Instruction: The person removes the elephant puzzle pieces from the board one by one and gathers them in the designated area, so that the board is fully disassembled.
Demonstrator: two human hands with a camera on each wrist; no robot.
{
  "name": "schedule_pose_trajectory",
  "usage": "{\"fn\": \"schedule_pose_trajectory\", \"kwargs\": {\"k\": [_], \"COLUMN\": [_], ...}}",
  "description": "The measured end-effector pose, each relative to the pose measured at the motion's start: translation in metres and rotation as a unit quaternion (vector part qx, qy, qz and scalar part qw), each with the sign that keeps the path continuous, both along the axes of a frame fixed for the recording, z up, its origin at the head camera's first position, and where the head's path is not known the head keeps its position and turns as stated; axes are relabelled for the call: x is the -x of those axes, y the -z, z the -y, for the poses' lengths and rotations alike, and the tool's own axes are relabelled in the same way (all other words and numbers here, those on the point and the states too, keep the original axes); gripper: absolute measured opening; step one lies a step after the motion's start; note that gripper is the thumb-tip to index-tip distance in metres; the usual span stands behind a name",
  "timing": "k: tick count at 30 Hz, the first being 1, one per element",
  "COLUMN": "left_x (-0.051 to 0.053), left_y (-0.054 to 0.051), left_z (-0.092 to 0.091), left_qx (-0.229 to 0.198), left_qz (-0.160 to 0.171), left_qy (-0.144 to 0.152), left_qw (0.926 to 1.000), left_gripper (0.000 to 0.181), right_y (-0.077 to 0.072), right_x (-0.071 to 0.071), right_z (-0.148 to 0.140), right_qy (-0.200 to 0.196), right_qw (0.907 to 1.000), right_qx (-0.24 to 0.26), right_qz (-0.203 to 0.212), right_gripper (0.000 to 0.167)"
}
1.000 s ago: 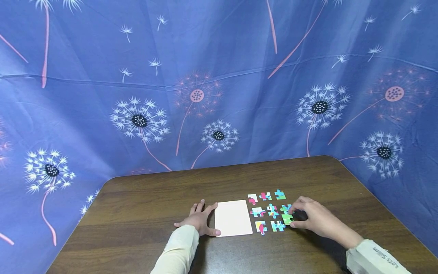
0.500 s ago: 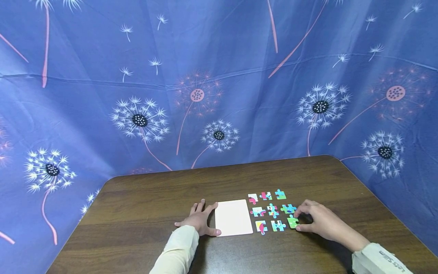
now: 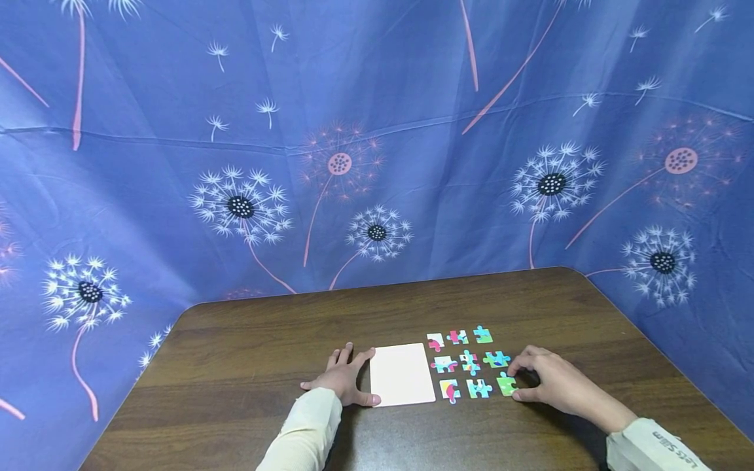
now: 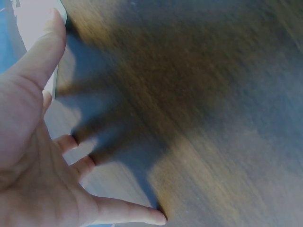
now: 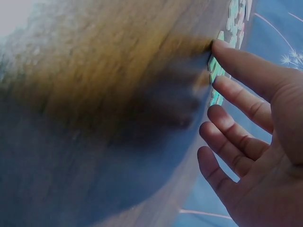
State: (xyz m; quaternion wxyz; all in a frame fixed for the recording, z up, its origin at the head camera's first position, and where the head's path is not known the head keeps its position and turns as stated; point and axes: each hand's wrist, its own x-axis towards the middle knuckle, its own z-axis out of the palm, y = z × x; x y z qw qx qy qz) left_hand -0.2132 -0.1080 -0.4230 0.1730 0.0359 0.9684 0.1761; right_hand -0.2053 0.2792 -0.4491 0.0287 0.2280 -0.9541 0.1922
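My left hand (image 3: 340, 381) rests spread on the table, its thumb and index finger touching the left edge of a square white board (image 3: 403, 374). In the left wrist view the fingers are splayed and the thumb tip lies on the board (image 4: 35, 19). My right hand (image 3: 550, 379) is at the right edge of a green jigsaw puzzle piece (image 3: 506, 384). Thumb and index finger stand apart, their tips at the piece's right side. The right wrist view shows the fingers (image 5: 244, 101) loosely extended. Other puzzle pieces lie in rows, including a blue-green one (image 3: 497, 359).
The wooden table (image 3: 247, 366) carries the board and several colourful puzzle pieces, such as a yellow-red one (image 3: 449, 390) and a blue-green one at the back (image 3: 482, 334). A blue curtain (image 3: 436, 196) with dandelion prints hangs behind the table.
My right hand has moved rightward and slightly nearer, and the green puzzle piece has slid with it, away from the blue-green piece above. The left hand and board have stayed put.
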Motion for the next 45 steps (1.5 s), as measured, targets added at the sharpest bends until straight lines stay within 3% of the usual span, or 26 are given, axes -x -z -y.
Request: {"fn": "schedule_pose_trajectory", "kwargs": {"k": [17, 24, 30, 33, 37, 45], "left_x": [0.002, 0.003, 0.004, 0.004, 0.004, 0.002], "left_y": [0.001, 0.001, -0.003, -0.005, -0.007, -0.008], "left_z": [0.006, 0.007, 0.007, 0.007, 0.005, -0.006], "left_qx": [-0.038, -0.045, -0.041, -0.043, -0.052, -0.036], "left_qz": [-0.003, 0.007, 0.007, -0.014, -0.077, -0.195], "left_qy": [0.009, 0.009, 0.020, 0.024, 0.025, -0.013], "left_qw": [0.9992, 0.9989, 0.9990, 0.9987, 0.9954, 0.9800], "left_gripper": [0.090, 0.093, 0.089, 0.081, 0.072, 0.061], "right_y": [-0.019, -0.024, -0.029, -0.031, -0.034, -0.038], "right_x": [0.002, 0.006, 0.007, 0.008, 0.010, 0.013], "right_z": [0.019, 0.029, 0.039, 0.047, 0.057, 0.077], "right_qy": [-0.007, -0.007, 0.016, 0.035, 0.048, 0.067], "right_qw": [0.9999, 0.9996, 0.9997, 0.9991, 0.9974, 0.9949], "right_qx": [0.014, 0.015, 0.016, 0.012, 0.007, 0.012], "right_qz": [0.004, 0.025, 0.006, -0.021, -0.054, -0.073], "right_gripper": [0.025, 0.025, 0.021, 0.020, 0.021, 0.026]}}
